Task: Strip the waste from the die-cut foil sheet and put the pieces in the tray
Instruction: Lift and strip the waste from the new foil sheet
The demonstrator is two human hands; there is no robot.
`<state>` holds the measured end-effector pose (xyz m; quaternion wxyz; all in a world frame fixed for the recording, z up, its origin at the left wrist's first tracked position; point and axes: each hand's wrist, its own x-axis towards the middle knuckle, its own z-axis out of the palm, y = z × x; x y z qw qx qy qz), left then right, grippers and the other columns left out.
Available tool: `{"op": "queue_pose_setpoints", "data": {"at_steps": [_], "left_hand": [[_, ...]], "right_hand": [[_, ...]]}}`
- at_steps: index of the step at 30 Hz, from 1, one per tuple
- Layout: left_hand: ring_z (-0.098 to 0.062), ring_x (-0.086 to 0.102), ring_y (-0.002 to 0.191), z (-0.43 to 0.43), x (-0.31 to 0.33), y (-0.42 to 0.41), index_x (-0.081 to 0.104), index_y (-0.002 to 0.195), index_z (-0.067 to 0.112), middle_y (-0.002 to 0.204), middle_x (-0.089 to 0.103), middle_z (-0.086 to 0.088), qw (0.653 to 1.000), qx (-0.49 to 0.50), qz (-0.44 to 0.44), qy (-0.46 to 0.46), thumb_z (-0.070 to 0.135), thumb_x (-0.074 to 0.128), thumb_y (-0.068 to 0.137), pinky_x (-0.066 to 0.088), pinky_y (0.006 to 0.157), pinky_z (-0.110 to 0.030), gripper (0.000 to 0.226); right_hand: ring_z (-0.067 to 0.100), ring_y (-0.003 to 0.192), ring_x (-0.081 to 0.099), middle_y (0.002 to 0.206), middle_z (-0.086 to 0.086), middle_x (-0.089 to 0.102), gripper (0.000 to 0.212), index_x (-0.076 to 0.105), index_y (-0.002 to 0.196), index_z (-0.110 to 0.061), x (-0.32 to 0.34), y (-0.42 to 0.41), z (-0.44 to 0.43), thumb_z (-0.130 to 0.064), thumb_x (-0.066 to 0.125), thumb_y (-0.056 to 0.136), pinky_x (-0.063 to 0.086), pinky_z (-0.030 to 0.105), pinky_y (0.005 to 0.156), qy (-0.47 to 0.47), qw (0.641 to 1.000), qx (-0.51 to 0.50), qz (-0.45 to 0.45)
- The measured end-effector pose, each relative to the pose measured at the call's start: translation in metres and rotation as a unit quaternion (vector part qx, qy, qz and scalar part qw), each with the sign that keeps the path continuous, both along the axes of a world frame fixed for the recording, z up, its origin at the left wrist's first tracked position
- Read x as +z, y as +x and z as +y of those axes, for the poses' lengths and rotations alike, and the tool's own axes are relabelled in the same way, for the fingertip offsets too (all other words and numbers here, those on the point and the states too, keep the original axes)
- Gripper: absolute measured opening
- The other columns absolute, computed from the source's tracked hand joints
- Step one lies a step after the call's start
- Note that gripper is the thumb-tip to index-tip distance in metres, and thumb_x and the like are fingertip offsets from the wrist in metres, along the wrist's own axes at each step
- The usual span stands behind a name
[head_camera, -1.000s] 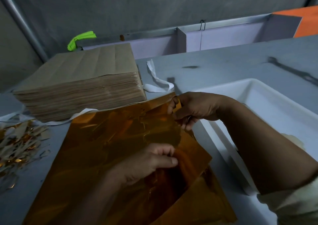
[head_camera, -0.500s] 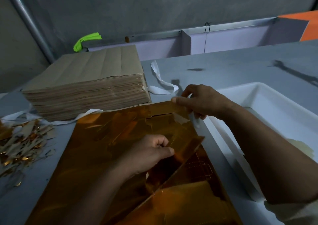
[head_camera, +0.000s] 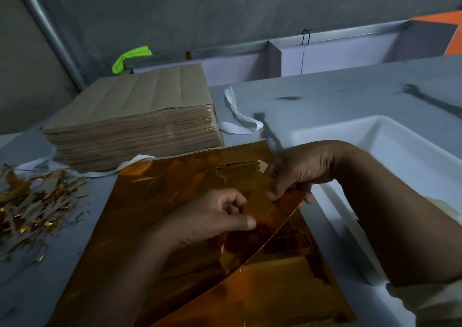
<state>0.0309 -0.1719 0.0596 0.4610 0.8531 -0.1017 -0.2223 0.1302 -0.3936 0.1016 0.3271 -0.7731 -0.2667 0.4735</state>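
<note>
A gold die-cut foil sheet (head_camera: 160, 216) lies on the grey table in front of me, on top of another gold sheet (head_camera: 282, 289). Its right part is lifted and bent up. My right hand (head_camera: 297, 174) pinches the raised far-right edge of the top sheet between thumb and fingers. My left hand (head_camera: 212, 216) grips the lifted flap near its middle, thumb on top. Along the far edge a torn, stepped outline shows in the foil. The white tray (head_camera: 390, 136) stands to the right, partly hidden by my right forearm.
A thick stack of brown sheets (head_camera: 140, 119) sits at the back left, bound by a white strap (head_camera: 237, 116). A heap of gold and brown waste strips (head_camera: 32, 209) lies at the left edge. A low partition runs along the table's far side.
My right hand has come down from the sheet's far corner toward me and now pinches the lifted flap. The flap is bent up more steeply. My left hand has stayed on it.
</note>
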Motion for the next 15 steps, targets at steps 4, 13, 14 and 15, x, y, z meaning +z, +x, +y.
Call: {"op": "queue_pose_setpoints", "data": {"at_steps": [4,13,14,15], "left_hand": [[-0.008,0.065,0.085,0.017,0.002,-0.003,0.068,0.102,0.035,0.096,0.069,0.007,0.998,-0.026,0.052,-0.023,0.052,0.082,0.060,0.052,0.079,-0.032,0.048],[-0.010,0.063,0.081,0.043,-0.019,-0.017,0.063,0.119,0.026,0.121,0.066,0.000,0.978,-0.048,0.186,-0.083,0.030,0.083,0.065,0.045,0.059,-0.020,0.058],[-0.012,0.060,0.082,0.044,-0.022,-0.017,0.062,0.120,0.023,0.124,0.064,-0.002,0.977,-0.040,0.186,-0.095,0.029,0.083,0.064,0.043,0.059,-0.020,0.060],[-0.012,0.058,0.082,0.045,-0.025,-0.017,0.062,0.119,0.022,0.126,0.063,-0.002,0.976,-0.034,0.186,-0.107,0.028,0.083,0.064,0.042,0.059,-0.020,0.059]], "right_hand": [[0.014,0.055,0.062,0.086,0.018,0.066,0.029,0.064,0.107,-0.004,-0.002,0.001,0.002,-0.023,0.068,0.085,0.050,0.019,0.046,-0.003,1.000,-0.007,0.011],[0.019,0.057,0.060,0.089,0.026,0.062,0.018,0.066,0.097,-0.008,-0.001,-0.003,0.005,-0.021,0.070,0.085,0.051,0.021,0.049,0.038,0.999,-0.033,-0.008],[0.021,0.059,0.059,0.093,0.028,0.061,0.023,0.066,0.099,-0.007,-0.001,-0.003,0.005,-0.022,0.069,0.082,0.052,0.022,0.050,0.047,0.998,-0.041,-0.013],[0.021,0.059,0.059,0.093,0.028,0.060,0.029,0.066,0.100,-0.005,-0.001,-0.003,0.005,-0.024,0.068,0.078,0.051,0.022,0.050,0.058,0.997,-0.049,-0.017]]}}
